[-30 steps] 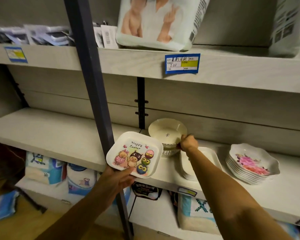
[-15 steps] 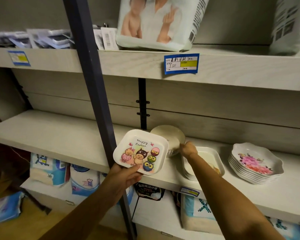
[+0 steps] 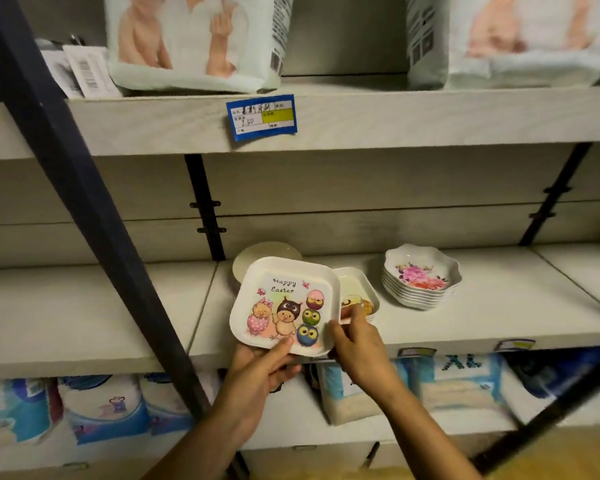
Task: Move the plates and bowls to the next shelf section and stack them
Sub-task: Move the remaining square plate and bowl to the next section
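Note:
My left hand (image 3: 260,372) grips the near edge of a square white "Happy Easter" plate (image 3: 284,306), thumb on top, and holds it tilted above the shelf's front edge. Just behind it, a stack of square plates (image 3: 355,285) rests on the shelf. My right hand (image 3: 357,344) pinches the near rim of that stack's top plate, right beside the Easter plate's corner. Farther back stands a cream bowl stack (image 3: 267,252), half hidden by the Easter plate. To the right sits a stack of scalloped floral plates (image 3: 420,275).
A dark slanted post (image 3: 84,202) crosses in front of the shelf (image 3: 499,306) on the left. The adjoining left shelf section (image 3: 84,306) lies beyond it. Diaper packs (image 3: 194,39) fill the shelf above, and more packs (image 3: 101,407) sit below.
My right hand let go of the cream bowl stack and came back to the square plate stack. My left hand brought the Easter plate rightward, in front of the bowls.

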